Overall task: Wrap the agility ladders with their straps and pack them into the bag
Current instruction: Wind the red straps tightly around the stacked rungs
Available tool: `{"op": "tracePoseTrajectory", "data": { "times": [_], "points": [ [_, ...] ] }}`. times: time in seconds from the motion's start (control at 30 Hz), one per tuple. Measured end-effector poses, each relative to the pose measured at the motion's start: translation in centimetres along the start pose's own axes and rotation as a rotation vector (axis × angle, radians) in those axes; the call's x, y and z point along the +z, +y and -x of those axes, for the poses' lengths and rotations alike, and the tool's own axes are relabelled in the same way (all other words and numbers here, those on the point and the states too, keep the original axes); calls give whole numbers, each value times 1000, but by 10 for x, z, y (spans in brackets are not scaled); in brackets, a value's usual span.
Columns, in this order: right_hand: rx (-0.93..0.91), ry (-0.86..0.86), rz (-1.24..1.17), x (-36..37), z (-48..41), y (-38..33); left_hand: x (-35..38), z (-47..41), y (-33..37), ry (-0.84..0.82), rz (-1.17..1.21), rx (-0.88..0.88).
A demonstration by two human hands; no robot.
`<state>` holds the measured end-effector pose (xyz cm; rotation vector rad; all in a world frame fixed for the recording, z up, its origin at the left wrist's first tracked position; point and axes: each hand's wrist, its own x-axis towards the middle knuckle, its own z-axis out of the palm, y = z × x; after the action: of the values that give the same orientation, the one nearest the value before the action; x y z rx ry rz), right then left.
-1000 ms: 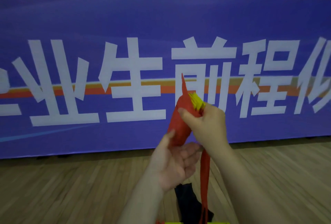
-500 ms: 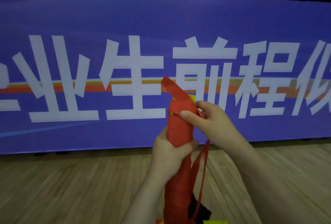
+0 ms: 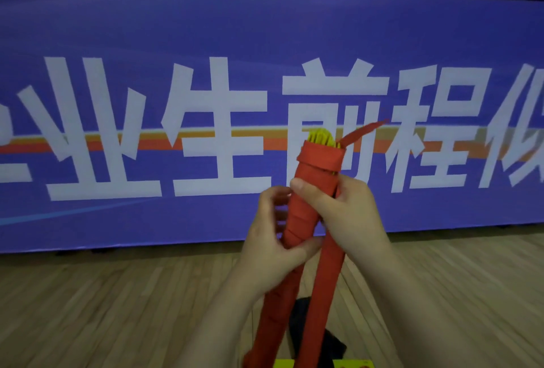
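Since 0.5 s ago, strap tail (image 3: 365, 132) swung from 11 to 1 o'clock off the top, adding a turn. Ladder bundle (image 3: 300, 214) stood upright, centre frame. L hand (image 3: 265, 249) gripped it low and R hand (image 3: 347, 214) clenched it higher. Wrap prob. nearly done. Dark bag (image 3: 335, 347) lay at 6 o'clock.

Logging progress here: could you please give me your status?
Both holding: left grip low on ladder bundle, right grip near its top. Red strap partly wound, tail hanging. Black bag on floor below.
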<state>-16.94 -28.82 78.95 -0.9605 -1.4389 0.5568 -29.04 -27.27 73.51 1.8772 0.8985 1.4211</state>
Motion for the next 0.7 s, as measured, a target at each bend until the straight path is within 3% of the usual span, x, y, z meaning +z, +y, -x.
{"op": "tracePoseTrajectory", "data": {
  "times": [0.07,0.1,0.2,0.27,0.33,0.4,0.47,0.6,0.7],
  "points": [
    [-5,-80,-39,0,1,-7,-2,1,-13,-154,205,-80],
    [5,-113,-46,0,1,-11,0,3,-14,-143,190,-104],
    [91,-179,-71,-6,-3,-16,13,3,-12,143,36,-128],
    [125,-193,52,-8,-5,-12,22,3,-5,330,-202,-177],
    [121,-163,197,-7,-5,-4,28,6,5,406,-479,-192],
    [107,-138,158,-8,-2,-6,23,10,9,374,-528,-115],
    [85,-182,-5,-13,0,-13,8,9,7,256,-381,-89],
    [75,-274,-215,-12,4,-33,-14,-1,12,-96,182,-100],
    [48,-225,-43,-6,-1,-33,-4,-3,12,-38,344,-161]
  ]
}}
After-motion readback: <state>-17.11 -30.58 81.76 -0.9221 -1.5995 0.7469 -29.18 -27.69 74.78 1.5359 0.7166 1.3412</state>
